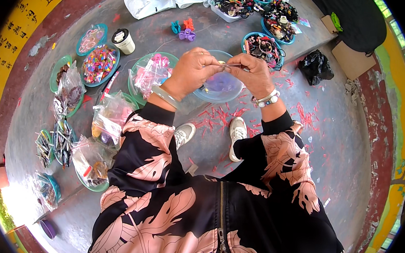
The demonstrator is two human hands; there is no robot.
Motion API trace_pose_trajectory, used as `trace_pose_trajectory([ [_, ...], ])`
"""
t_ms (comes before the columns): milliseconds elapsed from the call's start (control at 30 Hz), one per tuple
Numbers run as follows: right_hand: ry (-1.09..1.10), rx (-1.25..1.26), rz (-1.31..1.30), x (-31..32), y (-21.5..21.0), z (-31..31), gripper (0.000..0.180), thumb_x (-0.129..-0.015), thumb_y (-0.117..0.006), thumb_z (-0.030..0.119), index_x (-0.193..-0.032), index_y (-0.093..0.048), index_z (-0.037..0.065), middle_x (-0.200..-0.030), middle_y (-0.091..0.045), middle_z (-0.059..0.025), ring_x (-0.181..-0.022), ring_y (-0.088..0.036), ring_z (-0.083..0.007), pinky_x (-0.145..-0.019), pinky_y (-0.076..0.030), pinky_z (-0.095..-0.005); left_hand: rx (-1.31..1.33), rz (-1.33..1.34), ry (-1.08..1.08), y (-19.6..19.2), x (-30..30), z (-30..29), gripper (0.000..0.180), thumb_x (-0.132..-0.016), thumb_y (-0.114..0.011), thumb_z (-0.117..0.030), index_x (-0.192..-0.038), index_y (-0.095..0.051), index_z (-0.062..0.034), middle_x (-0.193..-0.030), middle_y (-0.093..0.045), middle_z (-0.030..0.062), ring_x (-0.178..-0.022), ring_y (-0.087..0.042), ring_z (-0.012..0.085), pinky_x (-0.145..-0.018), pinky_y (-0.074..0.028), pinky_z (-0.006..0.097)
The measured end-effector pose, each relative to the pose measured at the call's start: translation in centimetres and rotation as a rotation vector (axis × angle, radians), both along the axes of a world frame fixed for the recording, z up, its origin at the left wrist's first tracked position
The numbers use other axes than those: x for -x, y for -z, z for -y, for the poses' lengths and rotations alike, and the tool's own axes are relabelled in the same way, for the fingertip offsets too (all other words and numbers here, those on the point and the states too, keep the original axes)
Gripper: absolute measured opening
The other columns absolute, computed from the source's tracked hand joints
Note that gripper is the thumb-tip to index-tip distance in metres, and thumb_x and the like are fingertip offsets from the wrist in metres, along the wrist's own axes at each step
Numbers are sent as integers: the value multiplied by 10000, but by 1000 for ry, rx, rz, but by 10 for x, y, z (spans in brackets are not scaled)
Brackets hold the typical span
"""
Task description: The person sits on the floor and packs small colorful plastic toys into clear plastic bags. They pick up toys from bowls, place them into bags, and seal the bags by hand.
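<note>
Two hands meet at the fingertips over a clear bluish basin [217, 98]: your left hand [195, 71] and your right hand [254, 74], each with thumb and forefinger pinched on a thin dark strand [236, 64]. The strand shows above the basin's far rim, mostly covered by your fingers; its full shape is too small to tell. It looks light and pliable, likely limp when slack and easy to lose from a loose pinch; a firm hold close to each end, thumb pad against forefinger, should suit it, with little pull in case it is fragile.

Beyond the basin's right rim stands a blue tub [244, 40] of hair ties [264, 49], near your right knuckles; off its left rim, a green basin [131, 75] of bagged pink pieces [151, 77] sits close under your left wrist, where a pale bangle [165, 98] could catch. Nearer you, your shoes [184, 134] bound the space below the basin's near rim. Your wider room lies rightward, over the grey floor [343, 152] toward its dark red right edge [375, 164], low ground strewn with red scraps [305, 116].
</note>
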State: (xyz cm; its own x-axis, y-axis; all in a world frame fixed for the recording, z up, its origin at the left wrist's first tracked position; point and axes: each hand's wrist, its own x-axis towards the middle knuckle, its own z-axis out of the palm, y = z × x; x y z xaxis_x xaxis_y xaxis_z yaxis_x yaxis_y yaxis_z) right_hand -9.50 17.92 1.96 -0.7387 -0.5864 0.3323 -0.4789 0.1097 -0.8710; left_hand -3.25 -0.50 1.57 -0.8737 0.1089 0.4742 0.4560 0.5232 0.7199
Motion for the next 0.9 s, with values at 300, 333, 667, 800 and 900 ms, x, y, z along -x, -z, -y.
trace_pose_trajectory([
  [300, -14, 27, 83, 1, 4, -2, 79, -750, -669, 53, -806, -643, 4, -732, -598, -9, -664, -513, -48, -573, -410, -188, -39, -11, -21, 0, -1, -1, 127, -694, -673, -159, -779, -673, -64, -744, -603, 65, -799, -528, 211, -726, -415, 313],
  [333, -5, 40, 47, 2, 5, -2, 83, -743, -674, 63, -798, -650, 6, -706, -594, -15, -638, -511, -51, -557, -412, -191, -60, -30, -26, 1, 0, -2, 119, -682, -671, -166, -758, -677, -74, -708, -612, 64, -779, -529, 222, -709, -415, 325],
  [667, -38, 117, 211, 0, 1, -1, 92, -745, -673, 73, -797, -662, -2, -696, -619, -20, -629, -529, -48, -551, -420, -186, -151, 64, 6, -1, -3, -1, 106, -681, -684, -66, -772, -651, -24, -775, -570, 50, -795, -530, 152, -711, -419, 262],
  [800, -51, 127, 156, 2, 2, -2, 92, -751, -670, 72, -805, -666, -2, -706, -629, -28, -636, -540, -49, -555, -426, -187, -185, 70, -21, 0, -3, -1, 97, -667, -679, -111, -736, -662, -45, -715, -597, 57, -777, -533, 195, -698, -419, 297],
  [900, -58, 76, 123, 3, 1, -5, 88, -750, -668, 68, -805, -669, -1, -714, -634, -38, -644, -547, -51, -562, -431, -188, -99, 11, -24, 1, -1, 0, 106, -671, -678, -147, -743, -672, -70, -716, -607, 42, -780, -535, 210, -711, -417, 315],
])
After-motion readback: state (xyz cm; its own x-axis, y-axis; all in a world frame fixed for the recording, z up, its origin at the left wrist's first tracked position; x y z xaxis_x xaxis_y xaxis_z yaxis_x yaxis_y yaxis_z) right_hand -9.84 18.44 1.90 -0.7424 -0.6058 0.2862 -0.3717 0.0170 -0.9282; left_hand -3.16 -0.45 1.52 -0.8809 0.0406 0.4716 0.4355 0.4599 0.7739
